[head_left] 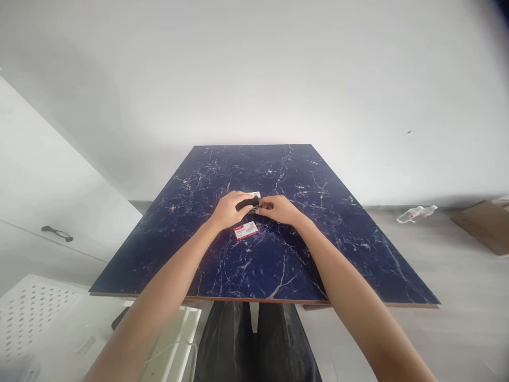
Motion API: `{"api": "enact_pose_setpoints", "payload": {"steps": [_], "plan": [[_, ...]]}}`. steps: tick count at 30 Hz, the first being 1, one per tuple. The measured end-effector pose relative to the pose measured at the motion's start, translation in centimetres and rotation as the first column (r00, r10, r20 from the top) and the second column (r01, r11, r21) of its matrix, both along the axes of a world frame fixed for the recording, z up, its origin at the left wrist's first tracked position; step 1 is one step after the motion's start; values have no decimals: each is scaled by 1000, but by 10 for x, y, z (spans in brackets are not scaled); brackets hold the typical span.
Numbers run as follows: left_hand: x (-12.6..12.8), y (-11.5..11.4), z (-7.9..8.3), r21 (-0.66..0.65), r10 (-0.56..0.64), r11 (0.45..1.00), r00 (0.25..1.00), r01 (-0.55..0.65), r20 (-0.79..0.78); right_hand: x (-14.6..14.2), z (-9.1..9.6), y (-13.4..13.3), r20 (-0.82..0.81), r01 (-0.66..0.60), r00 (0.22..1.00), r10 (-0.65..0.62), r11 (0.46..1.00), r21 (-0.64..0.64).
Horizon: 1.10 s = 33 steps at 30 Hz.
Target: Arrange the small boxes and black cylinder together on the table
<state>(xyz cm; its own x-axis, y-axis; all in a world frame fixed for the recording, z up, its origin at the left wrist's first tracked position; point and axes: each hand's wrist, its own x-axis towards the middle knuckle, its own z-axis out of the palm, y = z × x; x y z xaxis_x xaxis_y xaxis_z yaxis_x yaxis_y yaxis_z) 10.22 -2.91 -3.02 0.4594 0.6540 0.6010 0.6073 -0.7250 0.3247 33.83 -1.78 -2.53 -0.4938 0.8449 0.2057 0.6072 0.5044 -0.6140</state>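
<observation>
A black stapler (247, 202) with a bit of bright metal lies across the middle of the blue table. My left hand (230, 209) is closed around its dark upper part, thumb at the near side. My right hand (280, 208) has its thumb and bent fingers closed at the stapler's right end; anything small between those fingertips is hidden. Just in front of my left hand lies a small red and white box (246, 231) with print on it. Partly hidden behind the stapler is another small white printed item (256, 194).
The dark blue marbled table (254, 270) stands against a white wall. On the floor at right are a clear plastic bottle (415, 214) and a cardboard box (483, 225). To the left are a white cabinet with a dark handle (58, 233) and a perforated white panel (37, 313).
</observation>
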Motion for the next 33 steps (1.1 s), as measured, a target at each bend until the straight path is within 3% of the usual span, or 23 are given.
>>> {"api": "enact_pose_setpoints", "payload": {"steps": [5,13,17,19,27,33], "plan": [[0,-1,3,-8,0,1000,1000,0,-8,2,-1,4,-21,16,1000,-16,1000,-2],[0,0,3,-26,12,1000,1000,-12,4,51,2,20,-9,102,994,-104,984,-143],[1,-1,2,-21,14,1000,1000,-13,19,49,-9,25,41,350,934,-354,933,89],[1,-1,2,-22,14,1000,1000,-13,20,45,-14,27,112,386,906,-409,905,180],[0,0,4,-72,12,997,1000,-12,5,40,-13,29,260,302,910,-323,946,118],[0,2,3,-76,-3,997,1000,5,16,34,13,13,89,221,969,-232,968,116]]}}
